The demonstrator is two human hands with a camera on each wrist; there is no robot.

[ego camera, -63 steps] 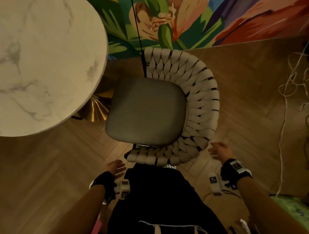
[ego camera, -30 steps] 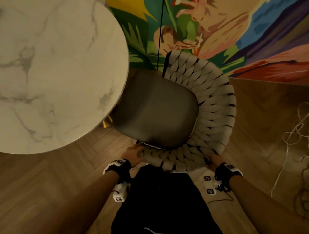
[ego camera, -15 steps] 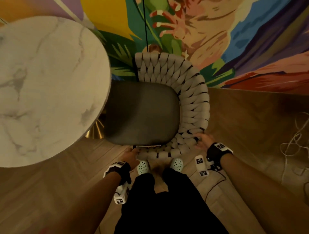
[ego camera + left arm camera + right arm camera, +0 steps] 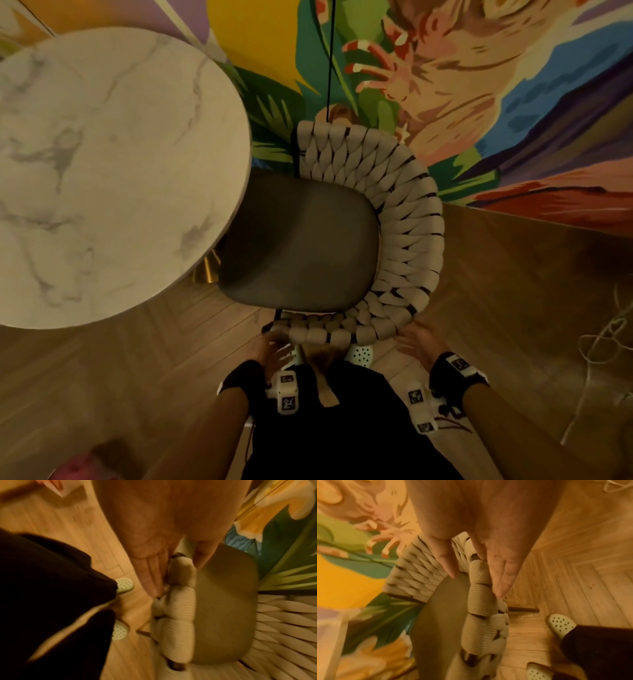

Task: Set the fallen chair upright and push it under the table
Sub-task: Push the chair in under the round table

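The chair [image 4: 301, 240] stands upright on the wood floor, grey seat up, its woven beige backrest [image 4: 407, 240] curving round the right and near sides. The seat's left edge lies beneath the rim of the round marble table [image 4: 102, 171]. My left hand [image 4: 274, 346] is at the backrest's near left end and my right hand [image 4: 411, 337] at its near right bend. In the left wrist view my left hand [image 4: 176, 580] has straight fingers [image 4: 150, 577] beside the woven rim [image 4: 178, 628], thumb on the seat side. My right hand [image 4: 476, 585] straddles the rim [image 4: 481, 588] the same way, fingers straight.
A painted mural wall [image 4: 479, 102] stands just behind the chair, with a black cord [image 4: 329, 58] hanging down it. Loose white cables [image 4: 606, 342] lie on the floor at right. The table's gold base [image 4: 207, 274] shows under its rim. My pale clogs [image 4: 359, 351] are right behind the chair.
The chair has slid left, its seat edge going under the table rim. Both hands, which held the backrest rim before, now have straight fingers and sit slightly back from it.
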